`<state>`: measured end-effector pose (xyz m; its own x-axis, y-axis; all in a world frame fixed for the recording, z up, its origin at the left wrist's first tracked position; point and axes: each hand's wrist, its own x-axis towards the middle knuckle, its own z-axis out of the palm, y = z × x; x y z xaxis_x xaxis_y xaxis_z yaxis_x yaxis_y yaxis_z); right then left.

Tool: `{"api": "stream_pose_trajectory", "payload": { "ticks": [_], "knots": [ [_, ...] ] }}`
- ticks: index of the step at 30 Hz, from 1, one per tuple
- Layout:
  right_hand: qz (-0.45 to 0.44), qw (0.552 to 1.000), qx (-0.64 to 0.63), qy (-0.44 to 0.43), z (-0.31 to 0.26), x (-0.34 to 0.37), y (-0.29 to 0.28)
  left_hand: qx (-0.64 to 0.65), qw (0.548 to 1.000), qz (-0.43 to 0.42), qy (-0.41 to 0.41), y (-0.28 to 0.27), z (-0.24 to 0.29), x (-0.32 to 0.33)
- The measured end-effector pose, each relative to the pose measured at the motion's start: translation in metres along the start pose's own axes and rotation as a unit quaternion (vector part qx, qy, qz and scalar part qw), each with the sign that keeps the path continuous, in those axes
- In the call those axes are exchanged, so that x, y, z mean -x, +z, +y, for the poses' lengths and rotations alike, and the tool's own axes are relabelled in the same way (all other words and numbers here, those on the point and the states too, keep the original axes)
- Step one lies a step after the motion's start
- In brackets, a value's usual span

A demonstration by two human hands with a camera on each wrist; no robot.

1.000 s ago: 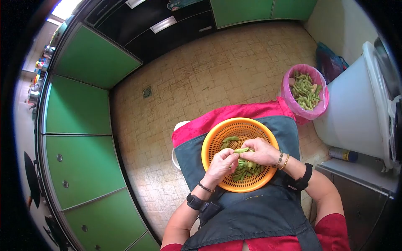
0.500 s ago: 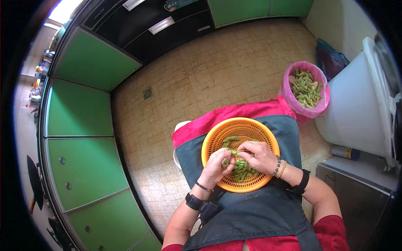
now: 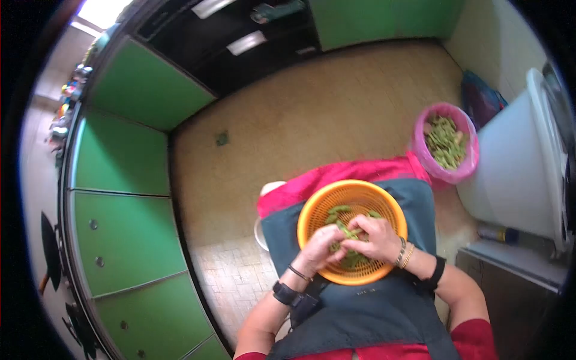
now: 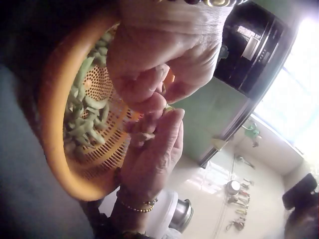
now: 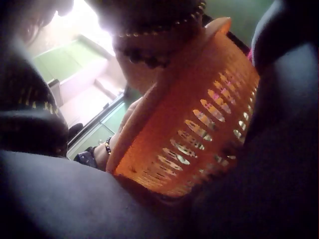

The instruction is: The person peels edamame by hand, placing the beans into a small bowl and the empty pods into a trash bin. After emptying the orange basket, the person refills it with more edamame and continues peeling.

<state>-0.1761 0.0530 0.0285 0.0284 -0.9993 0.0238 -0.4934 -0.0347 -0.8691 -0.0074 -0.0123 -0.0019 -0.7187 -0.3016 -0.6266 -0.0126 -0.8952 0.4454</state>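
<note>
Kitchen, person seated, orange basket [image 3: 303, 231] in lap, approx. level, on dark apron [image 3: 360, 327]. Both hands over it, fingertips meeting nr the middle.

L hand [image 3: 323, 247]: fingers bent, thumb & fingertips pinching one end of a small green pod [image 4: 169, 108]. R hand [image 3: 373, 237]: same grip, thumb & bent fingers on the other side of same pod. Pod itself mostly hidden by fingers; can't tell if split. It's above the basket, betw. the two thumbs.

Loose pods [image 4: 82, 124] in basket, heaped twd person's side, a few nr far wall. Slots & holes in basket wall show pods thru from R wrist view.

R wrist: bracelets [image 3: 405, 255], dark beads + gold. L wrist: black strap [image 3: 287, 294] + thin dark bracelet.

Pink-lined bucket [image 3: 474, 159] on floor, person's R, ahead of knees; pile of green pods/hulls [image 3: 445, 144] inside, blurred, can't tell which. Big white bin [image 3: 510, 174] just beside it. Red cloth [image 3: 348, 172] beyond basket. Green cabinets [image 3: 120, 150] along L side; floor tiled, beige.
</note>
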Motion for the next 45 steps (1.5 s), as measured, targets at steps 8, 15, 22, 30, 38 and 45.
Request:
{"api": "stream_pose_trajectory", "payload": {
  "ticks": [8,15,22,30,38,45],
  "knots": [
    [0.034,0.999,-0.022,0.015,0.000,-0.004,0.008,0.030,0.996,-0.085,0.001,-0.012,-0.004,-0.002],
    [0.063,0.998,-0.022,0.017,-0.015,-0.008,0.013,0.078,0.990,-0.112,0.036,-0.016,-0.011,-0.006],
    [0.080,0.997,0.024,0.002,-0.008,-0.007,0.023,0.097,0.994,-0.050,0.026,-0.018,-0.014,-0.008],
    [0.094,0.994,0.017,0.061,0.000,-0.009,0.039,0.094,0.995,-0.022,0.036,-0.024,-0.015,-0.012],
    [0.094,0.996,0.010,-0.003,-0.011,-0.019,0.035,0.132,0.991,-0.014,0.031,-0.019,-0.009,-0.007],
    [0.017,0.996,0.082,-0.024,0.003,-0.016,0.025,0.118,0.990,0.076,0.016,-0.008,-0.004,-0.004]
  ]
}}
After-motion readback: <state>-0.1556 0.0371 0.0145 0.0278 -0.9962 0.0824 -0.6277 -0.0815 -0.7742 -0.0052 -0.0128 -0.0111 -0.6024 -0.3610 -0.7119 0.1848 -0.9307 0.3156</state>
